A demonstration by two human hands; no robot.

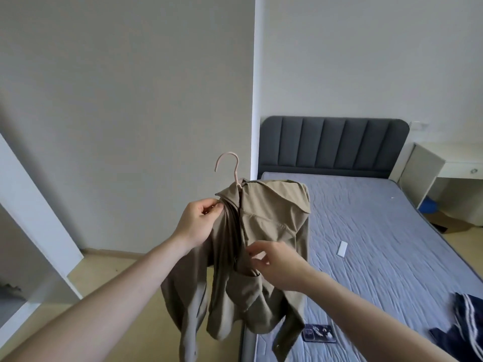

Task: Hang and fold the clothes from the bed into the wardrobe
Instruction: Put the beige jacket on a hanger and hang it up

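At the far left stands the open wardrobe (39,226), its white side panel slanting down toward the yellowish floor (125,270). Just right of it, the left hand (200,218) reaches up and pinches the collar edge of a tan zip-up jacket (264,231) between thumb and curled fingers, right beside the top of the zipper. The jacket hangs in the air in front of the grey wall, draped on a pale pink hanger (230,165) whose hook rises free above the collar. One sleeve dangles low on the left, and the hem and the other sleeve sag over the near corner of the bed (379,244). The right hand (274,259) is at the jacket's front opening, lower down along the zipper line; its thumb and forefinger are brought together on the fabric edge there, though whether they clamp the zipper pull itself cannot be told. Farther right, the bed has a blue-grey quilted cover and a dark padded headboard (334,142). On the cover lie a small white rectangular object (342,248), a dark phone-like slab (318,333) near the foot edge under the jacket's hem, and at the far right a dark navy garment with white stripes (462,322). Beyond the bed, a white desk (444,163) stands against the wall.
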